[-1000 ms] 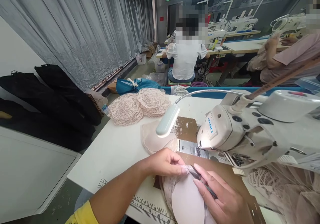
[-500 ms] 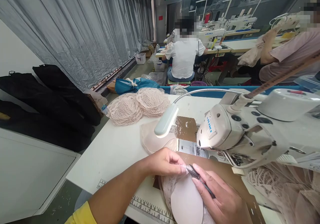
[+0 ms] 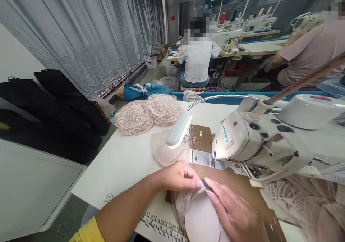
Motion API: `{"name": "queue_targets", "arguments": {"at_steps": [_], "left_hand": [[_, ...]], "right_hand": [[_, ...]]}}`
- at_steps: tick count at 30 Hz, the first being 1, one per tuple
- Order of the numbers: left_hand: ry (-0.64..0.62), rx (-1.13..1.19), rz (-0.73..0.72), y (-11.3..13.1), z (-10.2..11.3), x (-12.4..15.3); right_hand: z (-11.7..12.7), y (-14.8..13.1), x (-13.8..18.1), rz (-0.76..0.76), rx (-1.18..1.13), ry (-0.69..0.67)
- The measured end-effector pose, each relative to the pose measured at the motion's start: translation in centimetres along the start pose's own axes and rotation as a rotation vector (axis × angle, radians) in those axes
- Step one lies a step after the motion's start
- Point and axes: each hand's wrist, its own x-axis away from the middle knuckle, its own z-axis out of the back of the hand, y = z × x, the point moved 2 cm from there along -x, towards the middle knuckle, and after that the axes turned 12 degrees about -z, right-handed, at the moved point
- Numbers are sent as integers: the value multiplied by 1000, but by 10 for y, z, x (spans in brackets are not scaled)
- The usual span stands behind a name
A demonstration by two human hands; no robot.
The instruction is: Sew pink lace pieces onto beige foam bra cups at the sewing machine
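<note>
My left hand [image 3: 178, 176] is closed, pinching the lace edge of a pale pink bra cup [image 3: 202, 217] between thumb and fingertips. The cup lies low on the table with its smooth side up. In my right hand [image 3: 237, 209] is a pair of dark thread snips [image 3: 207, 185], their tips at the edge beside my left fingertips. My fingers cover most of the snips. Behind my left hand, another lace-edged cup [image 3: 169, 150] rests near the sewing machine [image 3: 234, 137], under its lamp [image 3: 179, 128].
Two stacks of lace pieces [image 3: 134, 118] stand at the table's [image 3: 115, 159] far left edge. Lace fabric [image 3: 304, 206] is heaped at the right, below the machine head. Printed ruler marks [image 3: 159, 225] run along the near edge. Two people sit at other machines beyond.
The snips' tips, apart and visible before, are now closer together at the edge and more covered by my right fingers. A co-worker at the right has lowered their arm and cloth.
</note>
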Motion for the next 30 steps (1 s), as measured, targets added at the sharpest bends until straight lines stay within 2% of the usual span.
{"name": "queue_targets", "arguments": {"at_steps": [2,6,8,10,13,18,21,25,30], "left_hand": [[8,-27,0,0,0,0],[23,-65,4,-2,0,-1],[27,-74,-3,-3,0,-1],[28,-103,-9,-3,-1,-1],[24,-158,-5,-5,-4,-1],[37,-181,-2,-9,-6,-2],[33,-171,-17,-11,-5,-2],[20,-176,-10,-9,-3,-2],[63,-243,12,-6,2,-2]], "right_hand": [[1,1,-1,-108,-74,-39],[5,2,-4,-463,-239,-162],[5,-1,-6,-533,-284,-245],[4,-6,-9,-526,-308,-263],[0,-11,-10,-438,-302,-200],[-7,-7,-7,-178,-86,-233],[-8,0,-6,-95,11,-215],[-8,13,-4,-116,73,-151],[0,23,1,-275,77,-44]]}}
